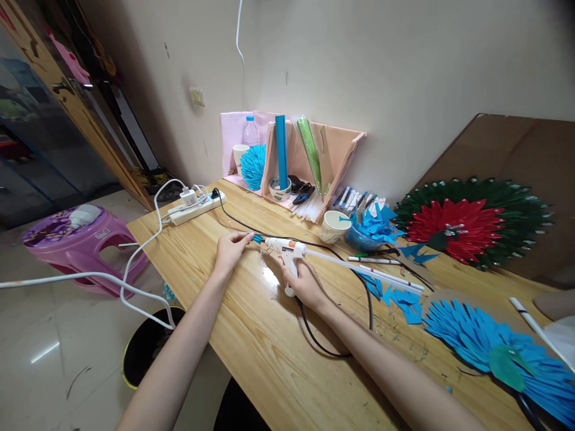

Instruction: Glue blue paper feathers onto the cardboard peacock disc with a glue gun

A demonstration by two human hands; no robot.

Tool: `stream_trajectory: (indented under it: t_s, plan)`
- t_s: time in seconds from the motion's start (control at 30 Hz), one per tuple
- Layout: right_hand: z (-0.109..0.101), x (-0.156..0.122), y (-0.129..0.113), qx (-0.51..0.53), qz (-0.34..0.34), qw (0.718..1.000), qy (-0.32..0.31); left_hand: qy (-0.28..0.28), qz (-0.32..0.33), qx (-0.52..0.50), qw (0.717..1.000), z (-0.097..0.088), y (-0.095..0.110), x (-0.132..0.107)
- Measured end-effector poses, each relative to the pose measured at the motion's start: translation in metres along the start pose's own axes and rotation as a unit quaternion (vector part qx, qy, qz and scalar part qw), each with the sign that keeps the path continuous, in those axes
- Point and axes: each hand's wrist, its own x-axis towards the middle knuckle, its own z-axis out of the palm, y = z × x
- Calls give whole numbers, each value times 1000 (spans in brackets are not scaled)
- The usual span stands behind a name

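Observation:
My right hand (304, 284) is wrapped round the handle of a white hot glue gun (286, 250), whose nozzle points left. A long clear glue stick (341, 263) runs out of its back end. Between the fingertips of my left hand (231, 252) is a small blue paper piece (257, 238), right at the nozzle; I cannot tell whether they touch. Cut blue paper pieces (406, 304) lie on the table right of the gun. A blue paper peacock (498, 353) with a green head rests at the near right.
A white power strip (197, 208) sits at the table's left edge, its cables trailing. Near the wall stand a pink cardboard holder (345, 140), a paper cup (335, 227) and a bowl of blue scraps (366, 236). A red-green paper peacock (471, 221) leans on cardboard. A pink stool (103, 245) is left.

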Motion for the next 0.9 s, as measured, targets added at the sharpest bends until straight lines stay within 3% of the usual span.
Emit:
stream_trajectory:
  t_s: [0.17,0.43,0.9]
  plan:
    - [0,1,0,5,21,1000,15,8,-9,3,1000,-1,-2,2]
    - [-1,1,-2,106,10,994,5,19,9,19,1000,-2,-7,5]
    - [0,3,2,57,18,998,15,-14,27,29,999,3,-2,1]
